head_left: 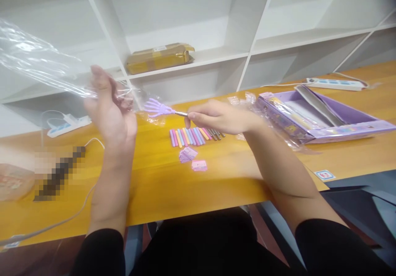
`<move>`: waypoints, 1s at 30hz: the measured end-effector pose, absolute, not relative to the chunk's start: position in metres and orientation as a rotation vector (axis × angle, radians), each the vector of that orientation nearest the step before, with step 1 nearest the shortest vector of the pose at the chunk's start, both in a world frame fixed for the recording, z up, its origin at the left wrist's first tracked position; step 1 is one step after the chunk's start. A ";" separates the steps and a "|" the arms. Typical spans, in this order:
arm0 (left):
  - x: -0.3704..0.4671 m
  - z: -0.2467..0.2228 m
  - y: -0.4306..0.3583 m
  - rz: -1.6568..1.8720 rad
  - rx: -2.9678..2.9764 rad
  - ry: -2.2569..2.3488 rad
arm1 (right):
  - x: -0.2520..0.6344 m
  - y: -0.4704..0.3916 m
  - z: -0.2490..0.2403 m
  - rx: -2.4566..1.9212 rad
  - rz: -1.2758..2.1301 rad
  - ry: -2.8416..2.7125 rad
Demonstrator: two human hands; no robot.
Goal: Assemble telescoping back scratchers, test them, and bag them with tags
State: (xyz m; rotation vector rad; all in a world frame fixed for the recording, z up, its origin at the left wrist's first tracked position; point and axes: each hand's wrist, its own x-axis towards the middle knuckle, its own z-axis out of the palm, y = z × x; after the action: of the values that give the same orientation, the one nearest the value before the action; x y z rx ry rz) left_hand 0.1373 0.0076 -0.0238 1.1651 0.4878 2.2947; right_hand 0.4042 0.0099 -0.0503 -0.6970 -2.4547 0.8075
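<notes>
Your right hand (213,117) pinches the silver shaft of a purple hand-shaped back scratcher (158,107) between thumb and forefinger, the other fingers folded behind. The scratcher is over the far middle of the table (185,191), its spread claw pointing left toward your left hand (111,107). That hand is raised with its fingers curled among clear plastic film (37,57), which stretches off to the far left; blur and glare hide whether the fingertips truly grip it, so I cannot tell.

Handle the scratcher by the metal shaft, as you do here, since the splayed prongs look likely to snag thin film. A light pinch should be enough; let the shaft lie level and the claw face away from your wrist. Gather the loose film into your left palm so that it does not drag across the table.

Mind what lies just nearer than the scratcher: a neat row of pastel sticks (187,137), a few metallic rods (217,134) at its right end, then a fanned set of purple cards (187,155) and a small pink stack (199,166). A low forearm or trailing plastic could scatter them. The purple box (346,111) at right is well apart from both hands.
</notes>
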 end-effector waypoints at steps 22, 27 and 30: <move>0.118 -0.041 0.025 2.001 1.390 0.755 | 0.400 0.019 -0.058 -0.501 0.745 -2.374; 0.118 -0.045 0.031 1.911 1.549 0.810 | 0.399 0.023 -0.062 -0.480 0.744 -2.311; 0.120 -0.047 0.030 1.770 1.773 0.865 | 0.399 0.022 -0.062 -0.502 0.721 -2.248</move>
State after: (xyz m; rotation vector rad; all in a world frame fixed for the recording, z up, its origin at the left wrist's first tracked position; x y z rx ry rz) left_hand 0.1204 0.0305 -0.0473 1.7730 0.8646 1.7702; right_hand 0.3991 0.0217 -0.0624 -0.5022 -2.2475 0.7212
